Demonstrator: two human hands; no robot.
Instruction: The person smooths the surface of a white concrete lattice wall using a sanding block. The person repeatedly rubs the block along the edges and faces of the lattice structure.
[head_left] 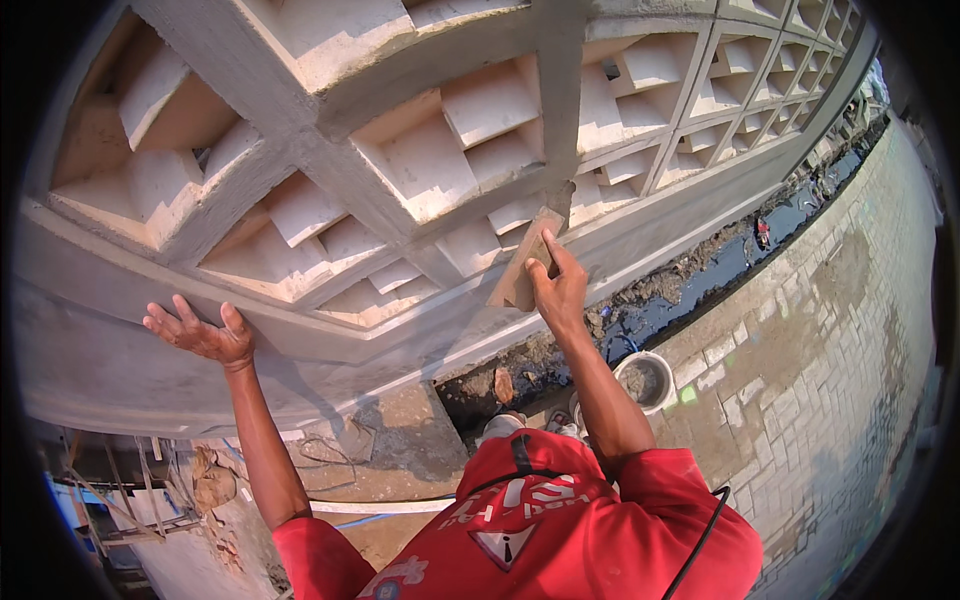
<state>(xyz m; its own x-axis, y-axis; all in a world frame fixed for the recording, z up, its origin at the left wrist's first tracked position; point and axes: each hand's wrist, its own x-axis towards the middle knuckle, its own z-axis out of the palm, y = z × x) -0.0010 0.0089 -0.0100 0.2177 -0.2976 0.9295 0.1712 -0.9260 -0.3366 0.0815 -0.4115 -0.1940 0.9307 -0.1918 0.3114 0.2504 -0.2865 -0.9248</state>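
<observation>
Extending up from the red shirt (650, 530), the right forearm (605, 400) is leading to the right hand (561, 288), which is clasping a flat board (519, 268) with thumb and fingers closed on its right side. The board is slanting lengthwise from lower left to upper right, by the pierced wall (368, 182); contact I cannot tell. Well apart, farther left, the left hand (205, 336) is hovering with nothing held, fingers spread.

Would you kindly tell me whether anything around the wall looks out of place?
Yes: a small red scrap lies in the dark-water ditch between the wall and the paving, looking like stray litter.
</observation>
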